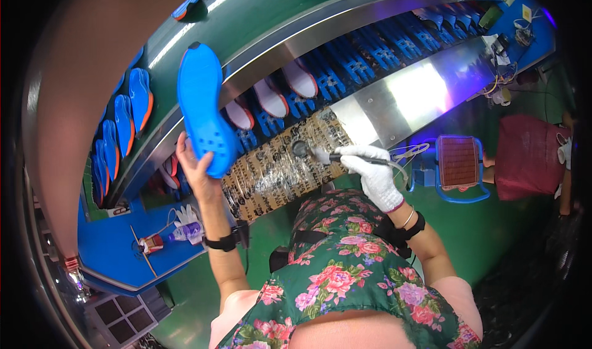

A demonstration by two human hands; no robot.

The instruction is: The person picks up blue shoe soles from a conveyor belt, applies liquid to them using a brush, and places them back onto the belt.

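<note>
My bare left hand [198, 175] is closed on the heel-shaped lower end of a blue shoe insole [205, 108] and holds it upright, its smooth blue face toward me. The insole has a dark tip and a cluster of small dimples near my thumb. My right hand [375, 177], in a white glove, grips a brush [322, 156] with a dark handle and pale bristles. The bristles point left, beside a small round dark cup [300, 148] on the tape-covered cardboard [277, 179]. Whether bristles and cup touch I cannot tell.
Several blue insoles with orange edges [124, 125] lie on the green conveyor belt [253, 9]. Behind the cardboard runs a row of blue holders [357, 68], some bearing white-faced insoles [269, 99]. A metal cover [425, 99] extends right; a chair [459, 164] stands beyond.
</note>
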